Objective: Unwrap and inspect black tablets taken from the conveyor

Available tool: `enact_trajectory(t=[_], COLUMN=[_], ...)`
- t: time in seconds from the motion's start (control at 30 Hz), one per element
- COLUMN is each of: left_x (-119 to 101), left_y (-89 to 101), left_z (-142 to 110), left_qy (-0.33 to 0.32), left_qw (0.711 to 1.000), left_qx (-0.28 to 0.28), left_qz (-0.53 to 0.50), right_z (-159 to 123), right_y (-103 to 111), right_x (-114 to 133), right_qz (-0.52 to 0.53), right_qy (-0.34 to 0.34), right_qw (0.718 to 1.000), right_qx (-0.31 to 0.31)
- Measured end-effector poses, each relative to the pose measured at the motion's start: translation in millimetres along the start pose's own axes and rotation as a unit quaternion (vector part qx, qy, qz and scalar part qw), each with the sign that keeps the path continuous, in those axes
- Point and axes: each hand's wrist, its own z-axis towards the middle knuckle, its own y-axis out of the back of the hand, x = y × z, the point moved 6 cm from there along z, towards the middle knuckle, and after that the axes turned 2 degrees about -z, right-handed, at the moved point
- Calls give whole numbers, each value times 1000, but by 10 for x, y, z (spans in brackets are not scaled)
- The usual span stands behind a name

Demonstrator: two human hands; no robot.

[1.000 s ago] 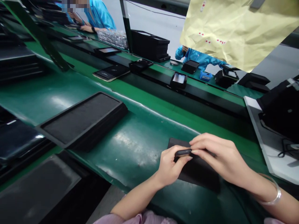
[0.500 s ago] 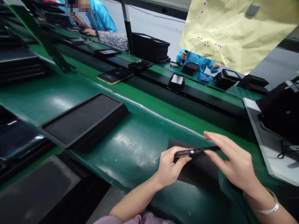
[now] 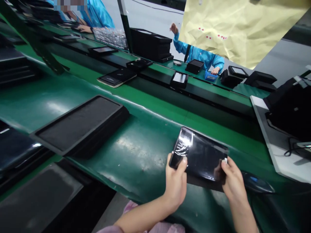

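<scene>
My tablet (image 3: 202, 152) is glossy black (streaked white at one end), my mat (image 3: 143, 136) green, my top (image 3: 165, 227) pink, the paper sheet (image 3: 238, 29) yellow, red-dotted.

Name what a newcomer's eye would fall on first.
Probably the crumpled yellow sheet, hanging at upper right. Next, perhaps the glossy black device gripped between the left hand and right hand, below and right of centre. A blue-clad co-worker stands out at upper left.

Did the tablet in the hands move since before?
Yes. The tablet was seen edge-on; now it shows its screen, and its top corner has come up in the picture to the shiny table edge.
</scene>
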Motion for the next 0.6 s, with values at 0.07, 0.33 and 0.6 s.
enact_trajectory(t=[0.07, 0.33, 0.6], left_x=[144, -152, -60], left_y=[96, 815, 740], left_z=[-20, 130, 117], left_qy=[26, -88, -33], left_qw=[988, 888, 863], left_qx=[49, -41, 21], left_qz=[144, 450, 504], right_z=[107, 281, 260], right_y=[159, 439, 691], right_x=[-6, -293, -69], right_qz=[-12, -163, -416], right_qy=[0, 0, 65], right_qw=[999, 985, 898], right_qx=[-35, -59, -126])
